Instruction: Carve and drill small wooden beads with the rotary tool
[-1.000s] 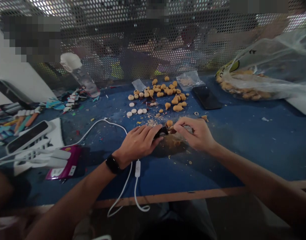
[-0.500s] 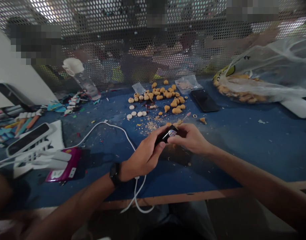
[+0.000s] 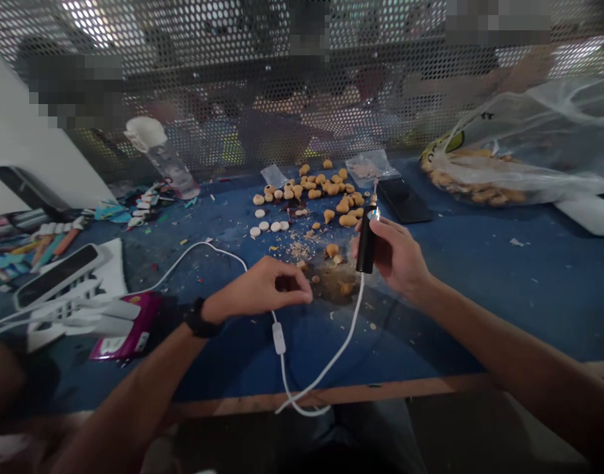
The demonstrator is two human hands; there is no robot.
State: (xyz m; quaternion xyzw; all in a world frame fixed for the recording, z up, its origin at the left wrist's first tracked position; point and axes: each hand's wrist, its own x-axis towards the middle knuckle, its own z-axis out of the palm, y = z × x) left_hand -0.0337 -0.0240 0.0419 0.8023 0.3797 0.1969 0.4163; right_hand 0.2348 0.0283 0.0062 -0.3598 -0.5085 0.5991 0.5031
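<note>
Above the desk (image 3: 479,276), our right hand (image 3: 398,253) held the black tool (image 3: 366,240) upright, fingers (image 3: 387,232) clamped round its barrel, tip pointing up, white cord (image 3: 331,359) hanging below. Our left hand (image 3: 257,293) rested on the desk, fingers pinched together.

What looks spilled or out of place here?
Pale shavings lie scattered on the blue table beyond the left hand, beside a brownish smear. The white cord of the black tool loops over the front edge.
</note>
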